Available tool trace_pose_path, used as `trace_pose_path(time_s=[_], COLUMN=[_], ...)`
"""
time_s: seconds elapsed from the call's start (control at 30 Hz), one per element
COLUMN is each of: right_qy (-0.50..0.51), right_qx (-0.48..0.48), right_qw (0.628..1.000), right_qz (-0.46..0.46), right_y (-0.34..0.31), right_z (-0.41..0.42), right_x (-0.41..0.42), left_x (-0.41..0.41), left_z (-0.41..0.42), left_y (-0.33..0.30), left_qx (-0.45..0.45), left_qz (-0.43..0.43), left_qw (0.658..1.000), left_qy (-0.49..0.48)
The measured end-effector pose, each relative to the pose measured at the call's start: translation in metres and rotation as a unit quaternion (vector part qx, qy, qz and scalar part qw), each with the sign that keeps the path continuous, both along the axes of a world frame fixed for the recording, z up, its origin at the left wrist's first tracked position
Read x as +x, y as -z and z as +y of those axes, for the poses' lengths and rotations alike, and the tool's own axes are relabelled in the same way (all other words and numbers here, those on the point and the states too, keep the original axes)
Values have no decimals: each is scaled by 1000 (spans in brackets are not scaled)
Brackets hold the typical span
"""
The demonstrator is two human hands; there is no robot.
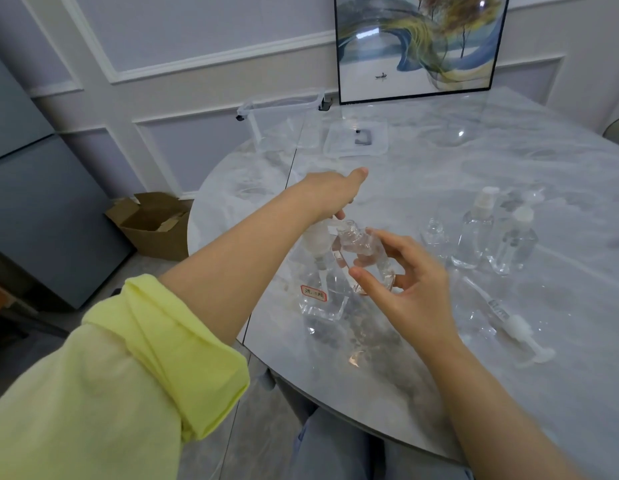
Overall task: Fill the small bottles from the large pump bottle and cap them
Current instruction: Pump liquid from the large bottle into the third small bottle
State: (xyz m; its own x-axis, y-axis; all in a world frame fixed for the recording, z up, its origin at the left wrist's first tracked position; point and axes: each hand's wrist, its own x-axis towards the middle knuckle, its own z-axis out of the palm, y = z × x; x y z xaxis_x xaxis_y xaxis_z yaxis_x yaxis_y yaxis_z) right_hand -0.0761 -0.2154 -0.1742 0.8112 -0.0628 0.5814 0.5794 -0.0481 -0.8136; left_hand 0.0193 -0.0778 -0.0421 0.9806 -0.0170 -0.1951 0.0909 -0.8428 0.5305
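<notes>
- The left hand [330, 192] is laid over the large clear white-headed pump bottle [321, 292]; its finger curl cannot be told.
- The small clear uncapped bottle [361, 249] is pinched, tilted, by the right hand [405, 271], mouth [349, 224] at the spout [335, 221].
- The mouth should be kept under the spout and the pump pressed slowly.

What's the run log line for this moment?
step: filling | left hand: on large pump bottle head | right hand: holds uncapped small bottle, mouth at spout | waiting: another uncapped bottle
</notes>
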Motion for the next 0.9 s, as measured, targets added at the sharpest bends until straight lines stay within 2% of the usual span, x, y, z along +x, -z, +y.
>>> trace_pose_path(time_s=[0.37, 0.73, 0.9], right_qy=[-6, -4, -4], right_qx=[0, -21, -14], right_qw=[1000, 1000, 1000], right_qz=[7, 3, -2], right_y=[-2, -1, 0], right_z=[-1, -2, -1], right_x=[-1, 0, 0], left_x=[-3, -2, -2], left_z=[-3, 0, -2], left_y=[-4, -1, -6], left_qx=[28, 11, 16], left_qz=[0, 19, -6], left_qw=[1000, 1000, 1000], left_qy=[10, 6, 21])
